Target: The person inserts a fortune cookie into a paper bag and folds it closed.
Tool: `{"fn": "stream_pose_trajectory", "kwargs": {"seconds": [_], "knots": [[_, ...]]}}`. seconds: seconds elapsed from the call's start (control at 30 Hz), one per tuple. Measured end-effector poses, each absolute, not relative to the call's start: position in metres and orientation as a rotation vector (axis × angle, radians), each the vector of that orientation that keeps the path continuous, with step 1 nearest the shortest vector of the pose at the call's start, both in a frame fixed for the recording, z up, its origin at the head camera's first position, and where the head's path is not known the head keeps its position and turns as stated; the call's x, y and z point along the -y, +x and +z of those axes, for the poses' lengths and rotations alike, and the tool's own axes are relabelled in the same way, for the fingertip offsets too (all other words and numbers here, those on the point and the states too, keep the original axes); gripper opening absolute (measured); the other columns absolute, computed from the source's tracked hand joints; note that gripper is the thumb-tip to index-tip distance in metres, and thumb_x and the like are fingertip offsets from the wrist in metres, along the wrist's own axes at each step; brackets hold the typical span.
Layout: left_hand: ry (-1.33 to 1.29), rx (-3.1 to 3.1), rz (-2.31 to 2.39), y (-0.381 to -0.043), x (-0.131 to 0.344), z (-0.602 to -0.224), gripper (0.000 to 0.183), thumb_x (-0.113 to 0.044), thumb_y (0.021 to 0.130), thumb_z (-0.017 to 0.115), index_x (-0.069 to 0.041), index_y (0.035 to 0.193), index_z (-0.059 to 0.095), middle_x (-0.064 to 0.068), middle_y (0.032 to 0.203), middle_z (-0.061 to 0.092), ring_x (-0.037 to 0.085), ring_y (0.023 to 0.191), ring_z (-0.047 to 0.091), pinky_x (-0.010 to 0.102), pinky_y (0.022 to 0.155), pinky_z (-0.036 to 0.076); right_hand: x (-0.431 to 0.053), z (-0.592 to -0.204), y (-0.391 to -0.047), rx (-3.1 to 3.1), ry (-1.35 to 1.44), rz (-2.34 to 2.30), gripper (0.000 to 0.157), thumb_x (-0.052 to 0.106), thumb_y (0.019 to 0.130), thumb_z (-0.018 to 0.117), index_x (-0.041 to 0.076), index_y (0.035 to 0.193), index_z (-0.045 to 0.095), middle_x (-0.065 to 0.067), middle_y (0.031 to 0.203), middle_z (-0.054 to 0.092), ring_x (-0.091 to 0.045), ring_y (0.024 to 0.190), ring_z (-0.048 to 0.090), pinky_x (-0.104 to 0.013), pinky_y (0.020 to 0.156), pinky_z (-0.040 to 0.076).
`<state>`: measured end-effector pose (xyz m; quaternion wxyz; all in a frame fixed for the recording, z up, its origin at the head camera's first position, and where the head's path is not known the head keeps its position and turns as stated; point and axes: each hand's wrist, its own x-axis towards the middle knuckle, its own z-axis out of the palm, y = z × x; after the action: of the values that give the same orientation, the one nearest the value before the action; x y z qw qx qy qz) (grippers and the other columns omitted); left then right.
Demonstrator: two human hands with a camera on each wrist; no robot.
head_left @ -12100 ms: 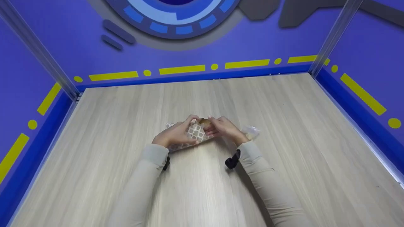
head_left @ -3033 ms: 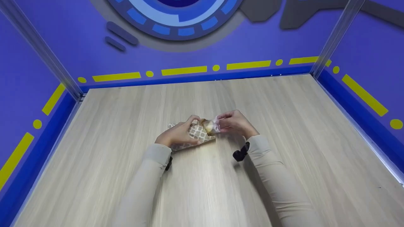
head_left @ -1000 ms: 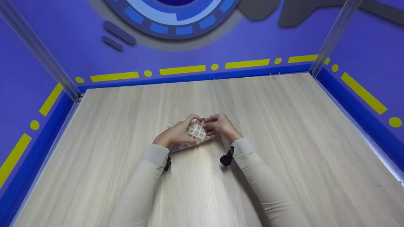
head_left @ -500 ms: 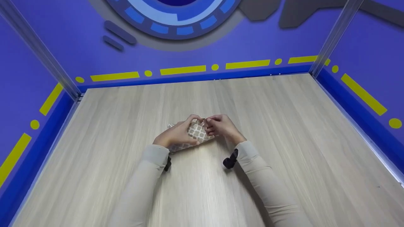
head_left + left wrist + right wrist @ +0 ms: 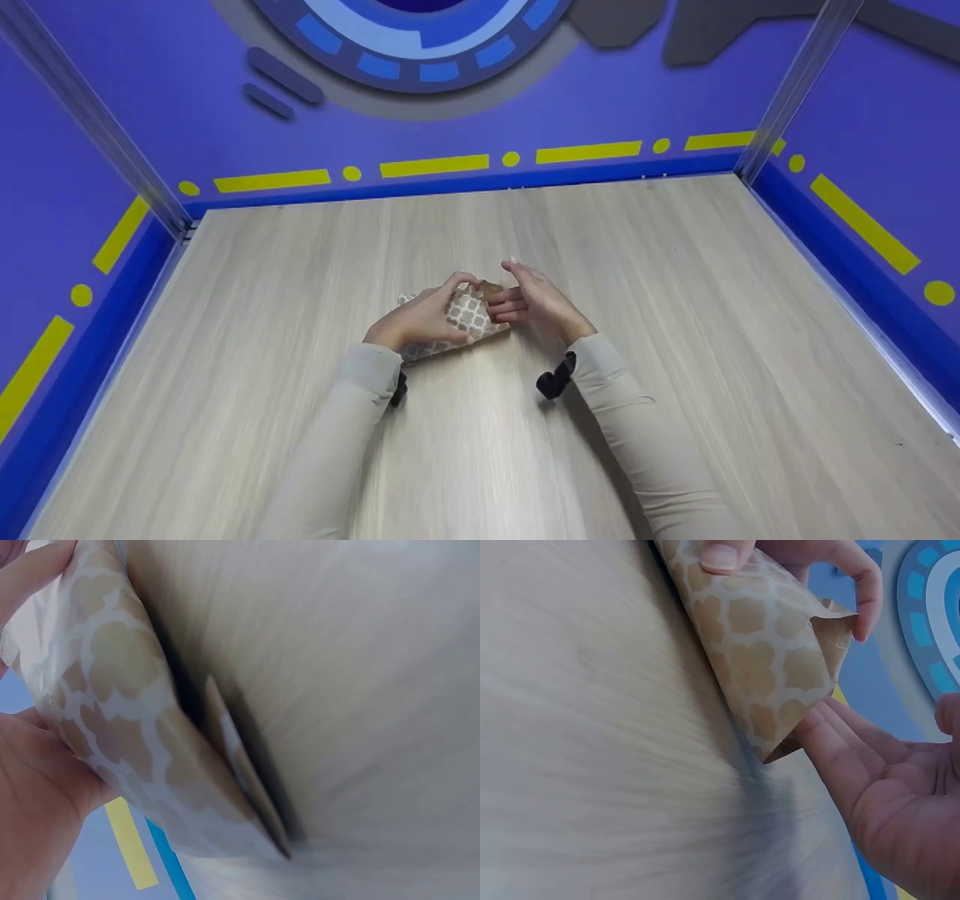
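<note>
1. Right hand (image 5: 541, 306) just let go of its pinch: fingers are straight now, thumb well apart, fingertips at or just inside the bag's mouth.
2. Left hand (image 5: 421, 319) hasn't budged, clamped round the bag (image 5: 470, 316), which lies on the desk (image 5: 300, 262) between both hands.
3. So the mouth's probably being worked from inside, tbh. Can't see any contents.
4. Blue wall (image 5: 525, 116) behind, same as before.

"Where is passage blocked?"

"The mouth of the beige, white-latticed paper bag (image 5: 470, 313) is obstructed by the fingers (image 5: 511, 306) of the right hand (image 5: 550, 307); its body is spanned by the left hand (image 5: 421, 319)."

"Where can a hand be passed?"

"Over the pale wood-grain tabletop (image 5: 637, 247) beyond the bag, until the blue-violet panel walls (image 5: 300, 142) are met."
</note>
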<state>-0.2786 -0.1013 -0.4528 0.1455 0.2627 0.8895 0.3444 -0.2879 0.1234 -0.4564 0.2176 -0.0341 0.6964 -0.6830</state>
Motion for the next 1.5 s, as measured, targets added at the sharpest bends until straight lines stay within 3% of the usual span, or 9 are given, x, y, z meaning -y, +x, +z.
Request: {"fn": "stream_pose_trajectory", "kwargs": {"seconds": [0.5,0.67,0.8,1.0,1.07,1.27,1.33,1.5], "knots": [[0.771,-2.577,0.951,-0.278,0.1,-0.452,0.089,-0.021,0.07,0.083,-0.033,0.141,0.031,0.009,0.118,0.056,0.021,0.089,0.058,0.032,0.073,0.049,-0.117,-0.457,-0.29,-1.825,-0.055,-1.902,0.065,0.052,0.102,0.022,0.015,0.154,0.013,-0.032,0.125,0.058,-0.037,0.108,0.064,-0.041,0.089,0.054],[0.789,-2.577,0.955,-0.277,0.099,-0.451,0.089,-0.02,0.07,0.083,-0.032,0.142,0.031,0.008,0.121,0.055,0.022,0.091,0.059,0.034,0.075,0.05,-0.109,-0.459,-0.292,-1.832,-0.066,-1.873,0.067,0.054,0.101,0.02,0.015,0.155,0.009,-0.033,0.125,0.057,-0.034,0.106,0.065,-0.038,0.087,0.054],[0.813,-2.572,0.975,-0.277,0.097,-0.451,0.089,-0.019,0.07,0.083,-0.03,0.142,0.032,0.006,0.127,0.054,0.021,0.1,0.058,0.036,0.084,0.05,-0.102,-0.458,-0.291,-1.834,-0.061,-1.861,0.07,0.058,0.1,0.019,0.017,0.155,0.006,-0.032,0.122,0.059,-0.029,0.099,0.067,-0.035,0.081,0.055],[0.842,-2.581,0.986,-0.275,0.095,-0.448,0.088,-0.018,0.07,0.084,-0.029,0.141,0.033,0.005,0.129,0.053,0.02,0.105,0.056,0.038,0.091,0.048,-0.094,-0.457,-0.292,-1.839,-0.105,-1.836,0.074,0.063,0.097,0.014,0.021,0.155,-0.005,-0.027,0.128,0.056,-0.027,0.102,0.065,-0.033,0.083,0.053],[0.85,-2.589,0.971,-0.275,0.095,-0.448,0.088,-0.019,0.07,0.084,-0.03,0.14,0.033,0.005,0.13,0.052,0.02,0.107,0.056,0.038,0.092,0.048,-0.092,-0.457,-0.292,-1.845,-0.113,-1.83,0.075,0.064,0.096,0.012,0.02,0.155,-0.006,-0.023,0.123,0.057,-0.025,0.098,0.064,-0.032,0.081,0.052],[0.885,-2.581,0.987,-0.276,0.096,-0.449,0.089,-0.02,0.07,0.084,-0.027,0.142,0.032,0.008,0.134,0.05,0.023,0.111,0.054,0.04,0.095,0.046,-0.093,-0.463,-0.293,-1.765,-0.116,-1.856,0.074,0.064,0.096,0.01,0.022,0.155,-0.006,-0.007,0.086,0.059,-0.014,0.071,0.056,-0.025,0.063,0.045],[0.892,-2.576,1.003,-0.276,0.096,-0.45,0.09,-0.019,0.07,0.084,-0.025,0.143,0.031,0.009,0.135,0.05,0.024,0.113,0.054,0.041,0.096,0.046,-0.095,-0.465,-0.293,-1.738,-0.121,-1.869,0.073,0.063,0.097,0.011,0.021,0.155,-0.005,-0.006,0.082,0.061,-0.013,0.067,0.056,-0.024,0.061,0.044],[0.88,-2.572,1.007,-0.275,0.097,-0.453,0.095,-0.022,0.072,0.083,-0.028,0.148,0.026,0.01,0.143,0.046,0.025,0.122,0.051,0.043,0.102,0.042,-0.099,-0.467,-0.292,-1.735,-0.122,-1.889,0.07,0.058,0.1,0.016,0.017,0.155,0.004,-0.012,0.104,0.065,-0.017,0.084,0.065,-0.027,0.07,0.051]]}}
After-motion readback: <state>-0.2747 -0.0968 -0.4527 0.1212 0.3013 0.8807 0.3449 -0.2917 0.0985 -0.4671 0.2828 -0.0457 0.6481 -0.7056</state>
